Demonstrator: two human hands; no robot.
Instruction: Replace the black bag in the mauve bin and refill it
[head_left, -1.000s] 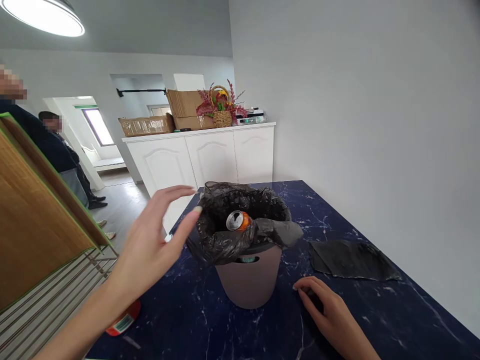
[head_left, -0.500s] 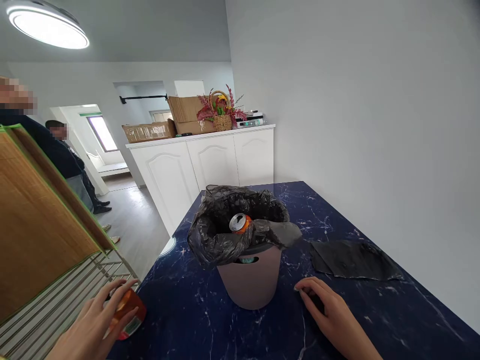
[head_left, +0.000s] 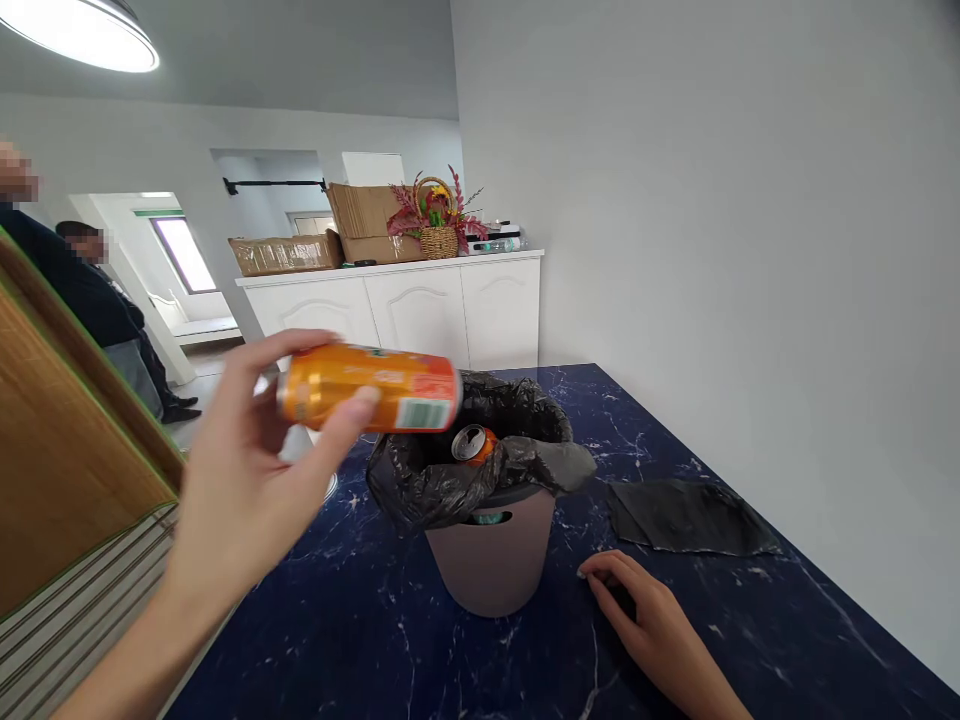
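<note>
My left hand (head_left: 262, 450) is closed around an orange drink can (head_left: 397, 383). It holds the can on its side in the air, with the bottom end over the left part of the bin's opening. Below stands a greyish-pink trash bin (head_left: 491, 565), lined with a black plastic bag (head_left: 420, 497) folded over the rim. Another orange can (head_left: 474, 445) lies in the bag's mouth with its opened top showing. My right hand (head_left: 637, 605) rests on the table to the right of the bin, its fingers curled together and nothing visible in them.
A folded black plastic bag (head_left: 694, 517) lies on the dark blue marbled table (head_left: 337, 640). A wooden panel (head_left: 67, 430) and metal rack (head_left: 97, 590) are at left. Behind stands a white cabinet (head_left: 416, 310) with cardboard boxes (head_left: 285, 255) and a flower basket (head_left: 439, 241). Two people stand far left.
My left hand has lifted the orange can from the table's left edge, tipped it sideways and brought it up to the bin. My right hand stays on the table. The view has shifted slightly.
</note>
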